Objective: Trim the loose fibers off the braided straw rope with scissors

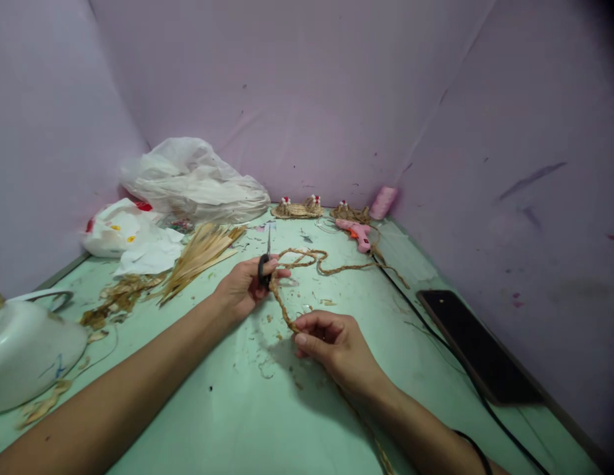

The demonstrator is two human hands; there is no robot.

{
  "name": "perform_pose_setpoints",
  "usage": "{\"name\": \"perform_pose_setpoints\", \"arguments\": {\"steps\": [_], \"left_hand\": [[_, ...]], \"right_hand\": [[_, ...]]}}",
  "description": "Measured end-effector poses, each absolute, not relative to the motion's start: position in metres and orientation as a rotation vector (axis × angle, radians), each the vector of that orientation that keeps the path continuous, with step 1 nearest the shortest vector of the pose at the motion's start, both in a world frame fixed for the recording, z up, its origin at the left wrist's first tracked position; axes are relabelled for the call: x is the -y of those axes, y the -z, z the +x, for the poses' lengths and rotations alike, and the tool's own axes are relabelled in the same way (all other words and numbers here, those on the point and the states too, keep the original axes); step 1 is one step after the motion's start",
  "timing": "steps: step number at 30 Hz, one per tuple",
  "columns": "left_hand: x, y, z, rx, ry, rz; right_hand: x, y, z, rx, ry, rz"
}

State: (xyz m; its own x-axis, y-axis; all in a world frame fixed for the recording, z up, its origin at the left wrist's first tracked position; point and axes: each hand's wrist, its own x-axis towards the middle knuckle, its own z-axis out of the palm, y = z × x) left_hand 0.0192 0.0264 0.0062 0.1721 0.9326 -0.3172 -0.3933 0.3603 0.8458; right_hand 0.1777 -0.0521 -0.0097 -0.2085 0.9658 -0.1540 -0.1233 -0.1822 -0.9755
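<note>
My left hand (247, 284) is closed around a pair of scissors (264, 269) with black handles, blades pointing away from me. A braided straw cord (282, 305) runs from beside that hand to my right hand (331, 340), whose thumb and fingers pinch it. More of the cord lies looped on the table beyond the scissors. Another stretch trails from under my right hand toward the near edge.
A pink glue gun (355, 234) lies back right, its black cable (426, 323) running past a dark phone (478, 346). Dry straw strips (201, 257), a plastic bag (198, 181) and a white bowl (34, 353) sit left. Small straw pieces (298, 210) and a pink thread spool (384, 202) line the wall.
</note>
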Motion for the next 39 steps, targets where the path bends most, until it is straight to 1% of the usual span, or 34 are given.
{"name": "perform_pose_setpoints", "arguments": {"steps": [3,5,9,12,14,17,20,22,25,29,31,35,39], "left_hand": [[-0.032,-0.018,0.004,-0.832,-1.123,0.625],[-0.033,-0.026,-0.007,-0.775,-1.121,0.699],[-0.03,-0.033,-0.016,-0.826,-1.006,0.947],[-0.027,-0.03,-0.011,-0.83,-0.936,0.998],[-0.025,-0.027,-0.005,-0.857,-0.966,0.994],[-0.02,-0.024,0.006,-0.943,-1.029,1.012],[-0.013,-0.021,0.018,-0.962,-1.006,1.046],[-0.01,-0.019,0.024,-0.96,-0.997,1.047],[-0.009,-0.017,0.027,-0.996,-1.017,1.022],[-0.013,-0.011,0.024,-1.009,-1.028,0.951],[-0.014,-0.007,0.022,-0.957,-1.034,0.939],[-0.013,-0.004,0.023,-0.847,-1.059,0.977],[-0.011,-0.004,0.026,-0.856,-1.069,0.994]], "right_hand": [[0.051,0.012,0.178,1.159,-1.608,-1.126],[0.05,0.014,0.178,1.117,-1.641,-1.126],[0.05,0.016,0.179,1.114,-1.655,-1.115],[0.05,0.016,0.179,1.15,-1.653,-1.117],[0.05,0.015,0.179,1.187,-1.609,-1.12],[0.051,0.012,0.178,1.276,-1.443,-1.154],[0.051,0.012,0.177,1.308,-1.287,-1.227],[0.051,0.014,0.176,1.275,-1.256,-1.249],[0.05,0.016,0.176,1.149,-1.35,-1.224],[0.052,0.013,0.176,0.966,-1.693,-1.061],[0.053,0.011,0.175,0.89,-1.809,-0.985],[0.054,0.009,0.176,0.806,-1.934,-0.919],[0.05,0.009,0.178,0.807,-1.896,-0.975]]}}
